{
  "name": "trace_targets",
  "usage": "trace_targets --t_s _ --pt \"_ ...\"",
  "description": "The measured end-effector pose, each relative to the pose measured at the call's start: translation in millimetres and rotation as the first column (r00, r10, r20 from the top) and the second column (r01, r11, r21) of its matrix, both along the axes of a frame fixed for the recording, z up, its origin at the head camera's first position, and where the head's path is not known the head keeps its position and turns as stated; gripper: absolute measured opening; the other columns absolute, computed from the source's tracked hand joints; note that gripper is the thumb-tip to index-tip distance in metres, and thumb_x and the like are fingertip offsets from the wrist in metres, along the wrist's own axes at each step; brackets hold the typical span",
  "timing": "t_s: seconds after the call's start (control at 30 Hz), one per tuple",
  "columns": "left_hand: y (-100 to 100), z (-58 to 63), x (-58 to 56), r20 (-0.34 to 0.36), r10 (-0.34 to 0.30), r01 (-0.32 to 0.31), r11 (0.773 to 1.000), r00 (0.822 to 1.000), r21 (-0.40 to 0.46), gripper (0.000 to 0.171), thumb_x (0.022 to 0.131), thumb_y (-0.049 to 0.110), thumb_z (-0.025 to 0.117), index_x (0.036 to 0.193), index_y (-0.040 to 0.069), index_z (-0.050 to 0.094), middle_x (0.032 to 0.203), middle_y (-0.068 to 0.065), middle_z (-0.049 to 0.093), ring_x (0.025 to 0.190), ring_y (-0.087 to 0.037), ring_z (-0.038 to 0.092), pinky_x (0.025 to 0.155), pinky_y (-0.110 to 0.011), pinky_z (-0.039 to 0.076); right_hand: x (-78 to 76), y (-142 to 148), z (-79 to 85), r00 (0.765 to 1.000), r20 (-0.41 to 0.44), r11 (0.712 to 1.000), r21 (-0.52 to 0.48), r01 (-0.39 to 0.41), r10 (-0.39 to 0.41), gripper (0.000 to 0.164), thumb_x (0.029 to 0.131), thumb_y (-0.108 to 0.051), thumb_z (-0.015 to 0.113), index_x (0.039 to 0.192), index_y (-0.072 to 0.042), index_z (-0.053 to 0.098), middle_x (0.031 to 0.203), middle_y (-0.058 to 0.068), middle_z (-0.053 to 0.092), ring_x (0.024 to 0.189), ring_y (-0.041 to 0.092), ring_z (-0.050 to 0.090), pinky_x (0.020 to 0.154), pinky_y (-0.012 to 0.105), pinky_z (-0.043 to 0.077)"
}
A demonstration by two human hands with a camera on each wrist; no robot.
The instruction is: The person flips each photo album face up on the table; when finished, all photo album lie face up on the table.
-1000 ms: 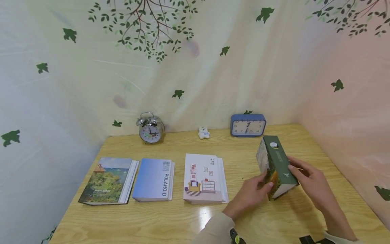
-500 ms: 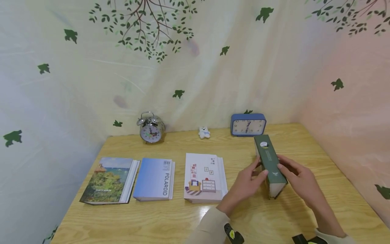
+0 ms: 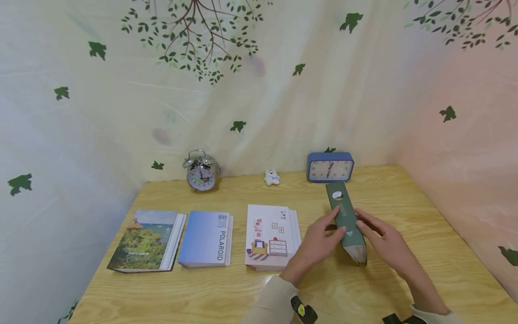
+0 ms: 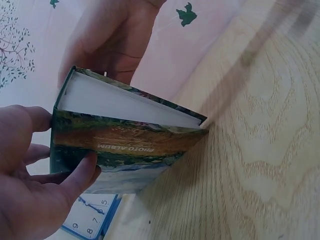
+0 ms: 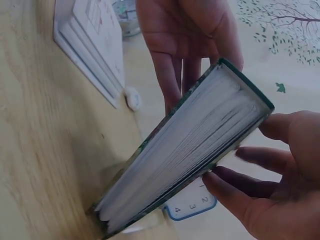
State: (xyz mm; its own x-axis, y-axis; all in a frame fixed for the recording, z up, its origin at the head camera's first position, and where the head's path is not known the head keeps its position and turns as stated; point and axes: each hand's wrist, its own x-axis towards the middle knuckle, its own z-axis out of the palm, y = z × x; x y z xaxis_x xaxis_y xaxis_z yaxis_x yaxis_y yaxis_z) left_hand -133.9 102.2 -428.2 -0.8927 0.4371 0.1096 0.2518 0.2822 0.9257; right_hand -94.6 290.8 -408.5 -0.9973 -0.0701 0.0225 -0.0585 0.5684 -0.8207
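A green-spined photo album point(image 3: 347, 220) stands spine up, tilted, between my two hands at the right of the table. My left hand point(image 3: 319, 242) grips it from the left, thumb and fingers by the spine. On the opposite side, my right hand point(image 3: 386, 243) holds it with fingertips at the spine and cover. In the left wrist view, the painted cover point(image 4: 120, 145) reads PHOTO ALBUM, and its lower edges appear to meet the wood. The right wrist view shows the white page block point(image 5: 185, 145) slightly fanned between the covers.
Three albums lie flat in a row: a landscape one point(image 3: 143, 240), a blue POLAROID one point(image 3: 204, 236) and a white one point(image 3: 269, 234). Behind them stand a silver alarm clock point(image 3: 201, 175), a small white bear figure point(image 3: 272, 177) and a blue clock point(image 3: 330, 167).
Both hands have moved left with the green-spined album, toward the white album. The album has turned so that its spine faces up and its front cover is hidden from the head view.
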Motion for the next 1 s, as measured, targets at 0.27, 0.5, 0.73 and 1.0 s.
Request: trace_targets --t_s 0.27,0.5,0.73,1.0 --pt "-10.9 -2.6 -1.7 0.009 0.076 -0.074 0.992 0.997 -0.106 0.059 0.093 0.044 0.059 0.145 0.026 0.042 0.141 -0.005 0.050 0.118 -0.013 0.055 0.093 -0.022 0.049 -2.5 -5.7 -18.3 0.997 0.017 0.996 0.039 -0.079 0.078 0.054 0.101 -0.042 0.044 0.147 -0.014 0.040 0.148 0.021 0.040 0.134 0.046 0.036 0.096 0.063 0.042" --pt "-16.6 -2.9 -0.3 0.076 0.136 -0.124 0.982 0.988 -0.140 0.059 0.089 0.045 0.065 0.141 0.024 0.049 0.139 -0.014 0.045 0.111 -0.017 0.055 0.087 -0.025 0.052 -6.9 -5.9 -28.3 0.997 0.028 0.992 0.102 -0.080 0.077 0.057 0.100 -0.043 0.046 0.144 -0.007 0.044 0.144 0.026 0.042 0.131 0.049 0.038 0.096 0.061 0.044" --pt "-19.9 -9.5 0.3 0.095 0.133 -0.118 0.981 0.986 -0.151 0.060 0.089 0.041 0.065 0.142 0.017 0.048 0.140 -0.018 0.044 0.108 -0.020 0.057 0.085 -0.026 0.052 -8.7 -4.0 -35.0 0.998 0.038 0.971 0.233 -0.057 0.049 0.060 0.099 -0.042 0.050 0.141 0.001 0.045 0.137 0.035 0.043 0.123 0.055 0.043 0.089 0.063 0.045" --pt "-15.9 -17.6 4.7 0.030 0.103 -0.092 0.963 0.994 -0.254 0.062 0.093 0.039 0.058 0.144 0.009 0.042 0.143 -0.017 0.048 0.128 -0.029 0.049 0.102 -0.036 0.046 -14.0 2.4 -41.7 0.994 0.108 0.945 0.325 -0.048 0.013 0.073 0.097 -0.050 0.049 0.145 0.004 0.036 0.137 0.044 0.034 0.122 0.062 0.036 0.089 0.070 0.038"
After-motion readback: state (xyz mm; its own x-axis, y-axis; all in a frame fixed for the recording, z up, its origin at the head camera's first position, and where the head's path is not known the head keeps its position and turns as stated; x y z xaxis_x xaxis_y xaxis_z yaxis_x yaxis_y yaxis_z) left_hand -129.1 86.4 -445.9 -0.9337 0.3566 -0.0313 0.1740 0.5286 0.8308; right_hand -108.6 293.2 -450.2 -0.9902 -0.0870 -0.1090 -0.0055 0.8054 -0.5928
